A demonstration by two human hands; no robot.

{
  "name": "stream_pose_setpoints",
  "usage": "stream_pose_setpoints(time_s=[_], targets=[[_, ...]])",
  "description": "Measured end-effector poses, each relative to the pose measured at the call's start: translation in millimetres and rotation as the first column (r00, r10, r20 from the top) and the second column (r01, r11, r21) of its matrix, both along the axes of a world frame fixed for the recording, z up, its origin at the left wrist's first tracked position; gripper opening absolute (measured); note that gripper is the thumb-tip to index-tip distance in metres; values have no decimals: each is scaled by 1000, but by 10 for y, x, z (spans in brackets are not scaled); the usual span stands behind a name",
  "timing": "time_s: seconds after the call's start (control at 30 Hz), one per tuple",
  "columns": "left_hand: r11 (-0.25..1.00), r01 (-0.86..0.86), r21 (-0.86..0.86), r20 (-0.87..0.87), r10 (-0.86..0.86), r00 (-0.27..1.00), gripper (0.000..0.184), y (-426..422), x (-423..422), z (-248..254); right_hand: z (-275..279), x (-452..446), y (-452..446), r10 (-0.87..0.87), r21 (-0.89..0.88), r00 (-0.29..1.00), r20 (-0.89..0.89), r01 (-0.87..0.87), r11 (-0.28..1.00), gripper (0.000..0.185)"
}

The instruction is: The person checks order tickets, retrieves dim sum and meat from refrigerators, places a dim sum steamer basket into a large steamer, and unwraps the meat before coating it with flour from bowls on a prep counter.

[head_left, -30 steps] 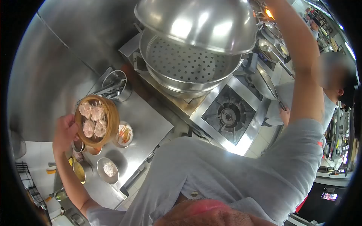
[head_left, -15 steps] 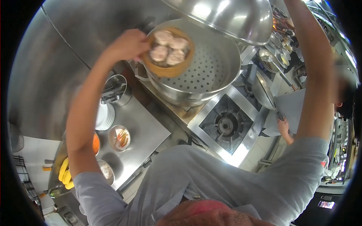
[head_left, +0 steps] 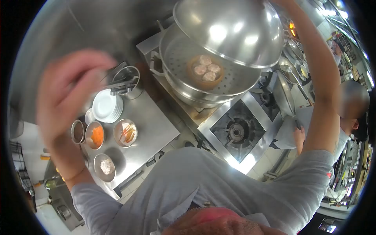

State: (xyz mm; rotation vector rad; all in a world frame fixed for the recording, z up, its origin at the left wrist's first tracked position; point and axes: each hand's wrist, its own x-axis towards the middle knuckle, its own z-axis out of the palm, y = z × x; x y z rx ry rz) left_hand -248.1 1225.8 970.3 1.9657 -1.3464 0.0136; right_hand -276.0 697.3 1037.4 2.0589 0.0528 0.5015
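A bamboo steamer basket [head_left: 217, 83] with several pleated dumplings [head_left: 206, 69] rests on the perforated floor of a large metal steamer pot [head_left: 172, 78]. Tilted over the pot's back right side is a domed steel lid [head_left: 235, 35]. My right hand [head_left: 277, 2] reaches to the top of this lid and grips it; the frame edge and the dome hide most of the fingers. On the left, above the steel counter, my left hand [head_left: 74, 88] is blurred by motion. It is empty, with its thumb apart from its curved fingers.
On the steel counter [head_left: 152, 125] stand white plates [head_left: 105, 105], a steel container with utensils [head_left: 133, 82], and bowls of orange shreds [head_left: 96, 136], mixed strips [head_left: 127, 133] and pale filling [head_left: 106, 166]. A gas burner [head_left: 236, 132] lies right of the pot. A co-worker's hand [head_left: 299, 138] is beyond.
The basket of dumplings has gone from my left hand into the pot. That hand has let go and swung left over the counter. The lid has come lower, over the pot.
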Motion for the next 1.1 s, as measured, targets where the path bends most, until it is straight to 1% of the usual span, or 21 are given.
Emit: stream_pose_setpoints(time_s=[0.07,0.1,0.13,0.17,0.2,0.23,0.3,0.37,0.4,0.5,0.6,0.7,0.8,0.9,1.0,1.1], targets=[[982,-183,38,-126,187,974,19,857,-78,144,-265,96,-142,114,110,985,133,-129,986,16],[977,-213,23,-176,214,961,20,1206,-41,67,-300,82,61,46,325,992,119,-83,942,17],[970,-243,7,-224,238,945,22,1502,-10,-18,-353,-17,378,-18,522,996,91,-32,853,18],[955,-297,12,-270,289,918,22,1714,-13,-134,-390,-63,575,-77,693,996,46,24,720,19],[938,-346,20,-316,334,888,23,1886,-21,-288,-586,72,351,-98,499,991,91,40,866,22],[920,-392,29,-362,375,853,24,2043,-41,-425,-607,34,493,-83,569,994,67,30,822,23],[912,-407,46,-351,396,849,26,2340,-104,-612,-652,-101,837,-50,699,999,21,21,715,26],[903,-427,40,-362,412,836,27,2572,-173,-738,-747,-100,772,-28,827,1000,7,10,561,21],[897,-441,28,-378,418,826,28,2670,-214,-784,-802,-94,735,-15,880,1000,0,7,475,23],[878,-478,22,-409,444,797,30,2909,-257,-908,-888,-49,769,-9,801,1000,-4,9,598,22],[866,-501,16,-445,454,771,31,3041,-250,-1014,-925,-88,834,61,790,991,118,-131,599,22],[864,-504,10,-457,452,766,29,3126,-208,-1094,-862,-111,948,27,860,998,48,-55,507,23],[860,-511,8,-457,457,763,27,3174,-175,-1177,-848,-78,935,30,868,1000,-2,-13,497,23],[866,-500,18,-467,449,762,27,3196,-135,-1261,-850,-137,978,-2,859,1000,-21,19,512,23],[863,-503,41,-495,455,740,28,3238,-94,-1353,-901,-198,1033,11,894,999,38,-39,446,24],[869,-493,52,-527,443,725,29,3247,-68,-1468,-936,-188,871,74,787,996,51,-86,611,27]])
